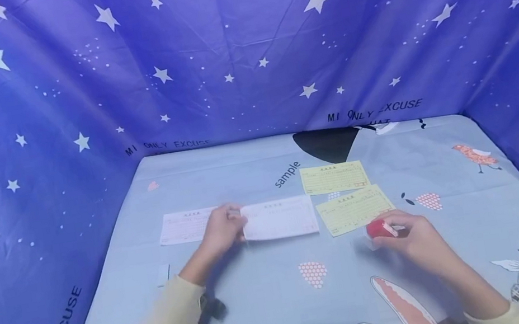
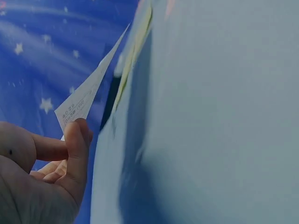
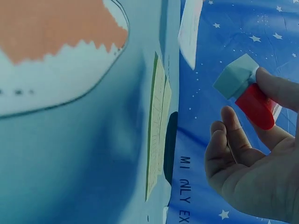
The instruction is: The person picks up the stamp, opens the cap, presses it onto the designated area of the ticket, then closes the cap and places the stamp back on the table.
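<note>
My left hand [image 1: 223,229] pinches the left end of a white printed slip [image 1: 280,220] between thumb and fingers. In the left wrist view that slip [image 2: 84,95] stands tilted, off the bed-like patterned surface. With thumb and fingers my right hand [image 1: 420,241] grips a small red stamp [image 1: 379,229]. The right wrist view shows the stamp's pale, see-through block end [image 3: 237,74] beside its red body [image 3: 256,106]. Just past the stamp lies a yellow slip [image 1: 349,213], its lower right corner partly behind it. A pinkish slip [image 1: 182,228] lies partly behind my left hand.
Another yellow slip [image 1: 333,177] lies farther back. A small pale rectangular piece [image 1: 163,275] sits beside my left sleeve. Grey-blue patterned cloth [image 1: 272,307] covers the work surface, with blue starry curtains [image 1: 231,47] behind and at both sides.
</note>
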Demonstrator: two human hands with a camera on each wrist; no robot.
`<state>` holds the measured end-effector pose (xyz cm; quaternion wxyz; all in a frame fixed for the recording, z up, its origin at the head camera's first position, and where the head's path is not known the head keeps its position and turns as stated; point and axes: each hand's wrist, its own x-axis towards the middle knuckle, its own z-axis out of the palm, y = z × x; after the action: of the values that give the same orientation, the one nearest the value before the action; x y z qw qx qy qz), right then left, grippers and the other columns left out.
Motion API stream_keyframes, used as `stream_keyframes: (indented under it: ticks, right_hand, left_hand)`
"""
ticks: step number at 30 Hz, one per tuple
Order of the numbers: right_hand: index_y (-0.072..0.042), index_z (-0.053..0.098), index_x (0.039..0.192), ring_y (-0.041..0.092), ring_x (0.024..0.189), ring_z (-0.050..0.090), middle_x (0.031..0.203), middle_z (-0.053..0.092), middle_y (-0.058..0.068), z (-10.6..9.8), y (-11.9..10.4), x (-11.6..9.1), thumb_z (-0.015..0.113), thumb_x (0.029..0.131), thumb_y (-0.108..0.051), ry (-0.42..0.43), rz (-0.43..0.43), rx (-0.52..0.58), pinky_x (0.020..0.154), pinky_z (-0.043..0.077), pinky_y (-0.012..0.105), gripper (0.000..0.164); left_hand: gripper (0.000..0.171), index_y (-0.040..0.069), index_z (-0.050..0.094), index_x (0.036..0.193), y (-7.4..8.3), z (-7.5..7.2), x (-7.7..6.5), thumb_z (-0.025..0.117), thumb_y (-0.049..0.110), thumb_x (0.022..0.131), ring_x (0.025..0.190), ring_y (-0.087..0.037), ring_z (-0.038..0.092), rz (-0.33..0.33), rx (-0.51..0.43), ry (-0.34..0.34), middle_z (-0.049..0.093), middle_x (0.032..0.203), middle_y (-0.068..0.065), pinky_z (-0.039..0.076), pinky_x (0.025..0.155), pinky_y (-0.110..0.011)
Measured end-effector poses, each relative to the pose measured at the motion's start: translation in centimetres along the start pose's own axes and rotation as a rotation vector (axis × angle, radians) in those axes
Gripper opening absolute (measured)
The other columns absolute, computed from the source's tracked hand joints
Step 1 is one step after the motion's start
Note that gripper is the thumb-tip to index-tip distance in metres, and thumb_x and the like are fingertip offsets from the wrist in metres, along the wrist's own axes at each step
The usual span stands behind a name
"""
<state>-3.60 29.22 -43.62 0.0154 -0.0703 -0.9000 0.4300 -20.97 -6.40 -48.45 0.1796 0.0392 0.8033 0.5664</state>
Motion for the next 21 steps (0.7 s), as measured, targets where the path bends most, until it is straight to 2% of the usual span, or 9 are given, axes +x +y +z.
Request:
stream_keyframes:
  ticks: [5, 10, 13, 16, 18, 21]
  right_hand:
    - [-0.018, 0.078, 0.096, 0.003, 0.101, 0.058, 0.111, 0.069, 0.001, 0.3, 0.2, -0.3, 0.086, 0.080, -0.021, -0.010, -0.018, 0.009, 0.081, 0.053, 0.022, 0.017]
    - [-0.019, 0.078, 0.098, 0.004, 0.101, 0.058, 0.112, 0.068, -0.001, 0.3, 0.8, -0.5, 0.086, 0.081, -0.022, -0.009, 0.002, -0.011, 0.081, 0.054, 0.025, 0.018]
    - [-0.020, 0.078, 0.098, 0.005, 0.102, 0.058, 0.112, 0.068, -0.002, 0.1, 1.0, -0.6, 0.085, 0.082, -0.022, -0.008, 0.014, -0.009, 0.081, 0.053, 0.025, 0.018]
    - [-0.019, 0.078, 0.098, 0.006, 0.101, 0.058, 0.110, 0.068, -0.002, 0.2, 1.1, -0.6, 0.085, 0.082, -0.020, -0.009, 0.014, 0.005, 0.080, 0.054, 0.024, 0.017]
    - [-0.019, 0.078, 0.098, 0.006, 0.100, 0.058, 0.109, 0.068, -0.002, 0.2, 1.2, -0.7, 0.085, 0.082, -0.019, -0.008, 0.014, 0.008, 0.080, 0.054, 0.023, 0.017]
    - [-0.018, 0.078, 0.099, 0.006, 0.099, 0.059, 0.110, 0.068, -0.002, 0.2, 1.4, -0.6, 0.085, 0.082, -0.019, -0.006, 0.019, 0.009, 0.079, 0.054, 0.023, 0.019]
  left_hand:
    - [0.041, -0.004, 0.055, 0.133, 1.2, -1.6, 5.0, 0.061, -0.004, 0.093, 0.065, -0.024, 0.067, 0.011, 0.055, 0.007, 0.069, 0.107, -0.023, 0.060, 0.059, -0.035]
    - [0.043, -0.006, 0.055, 0.134, 2.0, -2.2, 8.4, 0.059, -0.008, 0.091, 0.073, -0.026, 0.068, 0.023, 0.095, 0.013, 0.067, 0.112, -0.027, 0.061, 0.062, -0.034]
    - [0.041, -0.006, 0.057, 0.132, 2.3, -2.0, 9.8, 0.058, -0.007, 0.091, 0.080, -0.027, 0.069, 0.023, 0.147, 0.018, 0.066, 0.113, -0.025, 0.060, 0.060, -0.031]
    - [0.040, -0.005, 0.057, 0.132, 2.3, -1.9, 10.6, 0.057, -0.007, 0.092, 0.086, -0.029, 0.070, 0.007, 0.190, 0.013, 0.065, 0.116, -0.025, 0.061, 0.062, -0.031]
    - [0.042, -0.003, 0.055, 0.135, 2.2, -1.8, 10.9, 0.057, -0.007, 0.093, 0.090, -0.032, 0.069, 0.009, 0.227, 0.009, 0.064, 0.120, -0.024, 0.062, 0.066, -0.035]
    - [0.046, -0.001, 0.051, 0.140, 2.0, -1.5, 11.1, 0.057, -0.001, 0.095, 0.096, -0.033, 0.067, 0.068, 0.372, 0.036, 0.063, 0.126, -0.024, 0.059, 0.081, -0.042]
